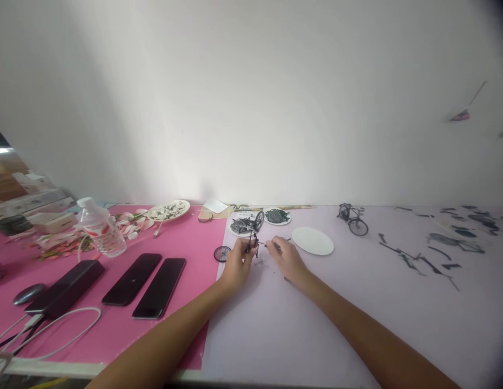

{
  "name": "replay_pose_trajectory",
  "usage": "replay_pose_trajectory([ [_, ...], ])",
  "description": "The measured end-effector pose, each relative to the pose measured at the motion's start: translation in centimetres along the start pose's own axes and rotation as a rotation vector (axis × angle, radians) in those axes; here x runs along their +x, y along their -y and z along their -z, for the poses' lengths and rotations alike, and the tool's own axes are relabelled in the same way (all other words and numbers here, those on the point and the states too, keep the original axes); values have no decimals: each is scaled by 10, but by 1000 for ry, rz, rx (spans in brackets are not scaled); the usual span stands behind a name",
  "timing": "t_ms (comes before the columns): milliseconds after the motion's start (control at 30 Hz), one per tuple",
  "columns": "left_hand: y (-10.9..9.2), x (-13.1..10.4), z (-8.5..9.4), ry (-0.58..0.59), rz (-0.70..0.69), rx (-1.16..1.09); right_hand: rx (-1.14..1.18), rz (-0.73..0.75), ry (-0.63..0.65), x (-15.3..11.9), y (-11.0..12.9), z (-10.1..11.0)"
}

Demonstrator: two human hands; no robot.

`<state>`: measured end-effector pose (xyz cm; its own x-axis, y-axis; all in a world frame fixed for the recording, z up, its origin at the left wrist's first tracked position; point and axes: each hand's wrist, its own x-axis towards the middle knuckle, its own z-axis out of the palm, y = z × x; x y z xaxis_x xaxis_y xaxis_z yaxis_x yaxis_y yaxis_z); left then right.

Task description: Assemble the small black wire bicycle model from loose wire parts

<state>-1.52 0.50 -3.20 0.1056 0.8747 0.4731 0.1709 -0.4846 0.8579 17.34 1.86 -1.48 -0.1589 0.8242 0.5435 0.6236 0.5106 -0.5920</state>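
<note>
Between the fingers of my left hand [237, 263] is a small black model bicycle frame [256, 244], held just above the light purple sheet. My right hand [287, 257] pinches a thin dark piece, too small to name, whose tip points at the frame. Beside my left hand lies a small black spoked wheel [222, 253]. Just beyond the hands, a white plate [234, 230] bears several black wheels and bicycle parts. Another small plate [284, 221] behind holds dark green parts. To the right of my right hand is a white plate [313, 241].
A small model bicycle [354, 220] stands at the back right, near flat dark parts [421, 259]. Leftward on pink are two phones [160, 287], a black power brick [65, 286], a water bottle [101, 229] and a plate of pale pieces [170, 210]. A wall rises behind.
</note>
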Motion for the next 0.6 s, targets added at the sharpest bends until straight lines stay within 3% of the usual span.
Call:
replay_pose_trajectory([
  [600,-1,1,1,-5,-15,-1,236,-87,63,-1,0,0],
])
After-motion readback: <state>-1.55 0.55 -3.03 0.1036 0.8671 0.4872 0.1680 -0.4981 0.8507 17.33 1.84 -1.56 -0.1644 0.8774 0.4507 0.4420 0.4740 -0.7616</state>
